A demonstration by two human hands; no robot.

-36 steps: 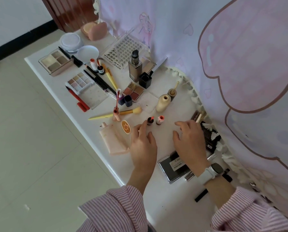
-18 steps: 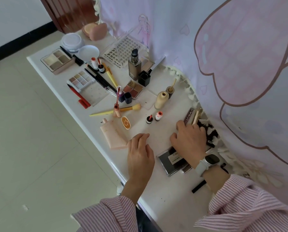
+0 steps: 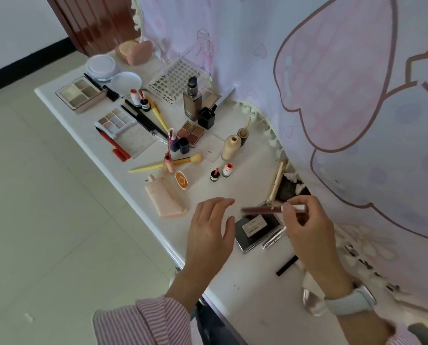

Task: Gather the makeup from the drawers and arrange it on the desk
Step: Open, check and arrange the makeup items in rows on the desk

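White desk (image 3: 245,290), tiled floor (image 3: 46,220), makeup-strewn.

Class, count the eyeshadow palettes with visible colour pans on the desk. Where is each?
3. A beige four-pan palette at the far left corner; a clear multi-pan palette just nearer; a dark brown four-pan palette mid-desk beside the black cube cap. Closed cases may hide more.

Dark red-brown tube (image 3: 262,209), white-capped, in right hand (image 3: 310,235). Black compact (image 3: 255,230) between the hands; peach bottle (image 3: 164,199) beside left hand (image 3: 209,235). Pink-striped sleeves (image 3: 143,322); white counter (image 3: 247,282).
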